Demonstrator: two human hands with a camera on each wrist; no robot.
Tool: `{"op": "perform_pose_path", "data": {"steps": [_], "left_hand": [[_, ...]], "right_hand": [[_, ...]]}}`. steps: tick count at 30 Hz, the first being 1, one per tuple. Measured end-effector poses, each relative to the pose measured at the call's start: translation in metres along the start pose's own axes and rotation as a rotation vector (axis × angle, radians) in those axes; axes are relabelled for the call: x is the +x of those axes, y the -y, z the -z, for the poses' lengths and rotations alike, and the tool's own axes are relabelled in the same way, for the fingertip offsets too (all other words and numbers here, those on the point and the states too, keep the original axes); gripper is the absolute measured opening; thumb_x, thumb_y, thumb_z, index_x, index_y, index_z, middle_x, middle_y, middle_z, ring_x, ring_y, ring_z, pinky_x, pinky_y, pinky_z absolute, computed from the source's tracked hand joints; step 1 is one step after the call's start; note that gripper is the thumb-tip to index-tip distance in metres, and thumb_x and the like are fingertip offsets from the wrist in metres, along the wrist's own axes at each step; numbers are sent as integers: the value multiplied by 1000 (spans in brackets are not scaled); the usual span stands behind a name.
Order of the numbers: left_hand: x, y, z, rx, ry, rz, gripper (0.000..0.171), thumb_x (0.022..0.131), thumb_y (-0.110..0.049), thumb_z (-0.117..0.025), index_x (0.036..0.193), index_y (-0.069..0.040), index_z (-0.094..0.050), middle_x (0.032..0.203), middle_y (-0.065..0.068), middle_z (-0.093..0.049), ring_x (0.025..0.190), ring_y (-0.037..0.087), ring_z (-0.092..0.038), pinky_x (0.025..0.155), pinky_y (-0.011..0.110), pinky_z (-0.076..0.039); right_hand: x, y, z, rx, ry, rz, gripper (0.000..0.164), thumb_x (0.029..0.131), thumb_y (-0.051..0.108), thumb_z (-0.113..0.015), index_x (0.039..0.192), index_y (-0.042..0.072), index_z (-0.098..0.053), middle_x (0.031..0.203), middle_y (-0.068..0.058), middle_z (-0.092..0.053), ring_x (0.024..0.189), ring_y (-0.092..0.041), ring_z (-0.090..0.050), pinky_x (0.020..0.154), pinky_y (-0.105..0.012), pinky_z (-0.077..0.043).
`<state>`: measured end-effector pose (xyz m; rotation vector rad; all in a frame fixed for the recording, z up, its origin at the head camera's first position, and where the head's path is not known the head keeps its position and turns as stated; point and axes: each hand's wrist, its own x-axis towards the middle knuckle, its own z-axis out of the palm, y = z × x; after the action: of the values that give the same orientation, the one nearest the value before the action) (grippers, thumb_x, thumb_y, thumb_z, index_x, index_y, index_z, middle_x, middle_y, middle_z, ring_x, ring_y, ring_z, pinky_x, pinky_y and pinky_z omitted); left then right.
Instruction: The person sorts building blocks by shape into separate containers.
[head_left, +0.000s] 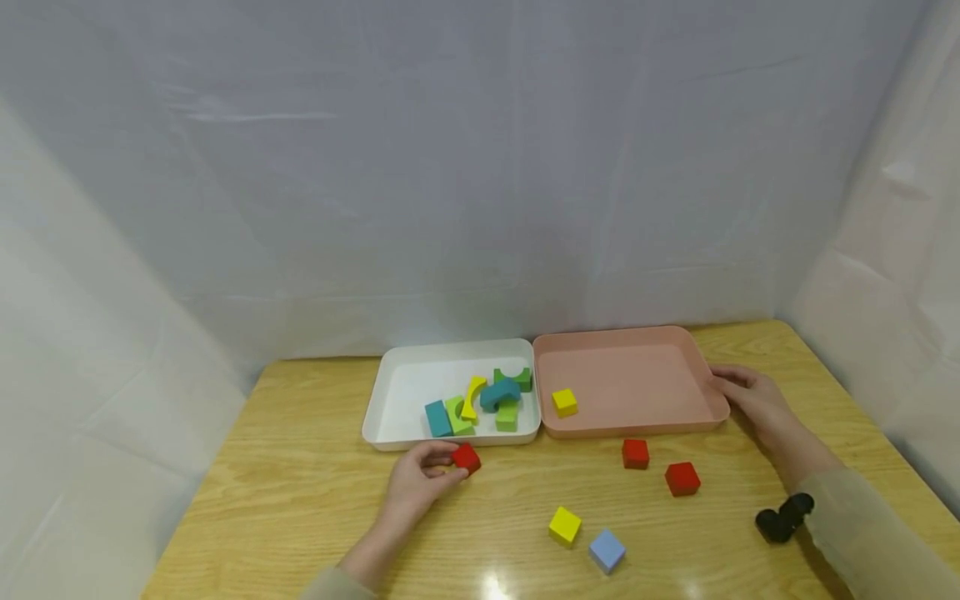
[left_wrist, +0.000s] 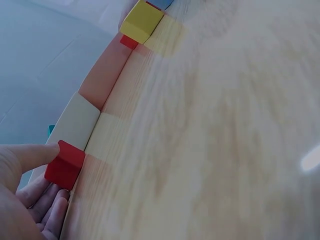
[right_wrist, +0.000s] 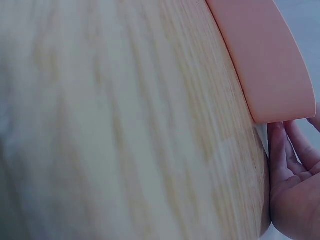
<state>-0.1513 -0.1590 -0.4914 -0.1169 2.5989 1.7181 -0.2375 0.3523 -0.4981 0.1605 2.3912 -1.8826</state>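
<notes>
My left hand point(head_left: 417, 486) pinches a red cube point(head_left: 466, 459) between thumb and fingers, just in front of the white tray point(head_left: 397, 371). The same red cube point(left_wrist: 65, 166) appears beside the tray's front wall in the left wrist view; whether it touches the table is unclear. Over at the right, my right hand point(head_left: 759, 408) grips the right end of the pink tray point(head_left: 622, 358), fingers against its outer wall. In the right wrist view those fingers point(right_wrist: 278, 147) meet the wall's lower part. One yellow cube point(head_left: 565, 402) sits inside the pink tray.
Green, yellow and teal blocks, some arched, lie in the white tray. Two red cubes point(head_left: 635, 454) are before the pink tray. Nearer me rest a yellow cube point(head_left: 565, 527) and a light blue cube point(head_left: 607, 551). A black object point(head_left: 783, 518) is at the right sleeve.
</notes>
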Motion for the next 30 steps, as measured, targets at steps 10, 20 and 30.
{"op": "perform_pose_path", "data": {"steps": [10,20,30], "left_hand": [[2,0,0,15,2,3,36,83,-2,-88,116,1,-76,117,19,-75,104,26,-71,78,17,-56],[2,1,2,11,26,19,33,87,-4,-85,118,0,-75,119,17,-74,105,25,-70,79,17,-57],[2,2,3,9,28,26,30,89,-7,-82,117,0,-75,119,16,-74,105,23,-69,79,17,-55]], "right_hand": [[1,0,0,36,11,1,35,107,30,-66,136,11,-65,99,36,-64,93,15,-61,82,-7,-54],[1,-2,0,24,19,-9,47,107,31,-66,144,2,-59,100,37,-62,94,17,-60,83,-6,-53],[0,-1,0,23,15,-13,52,107,32,-66,146,-2,-57,99,37,-62,93,16,-61,82,-7,-54]]}}
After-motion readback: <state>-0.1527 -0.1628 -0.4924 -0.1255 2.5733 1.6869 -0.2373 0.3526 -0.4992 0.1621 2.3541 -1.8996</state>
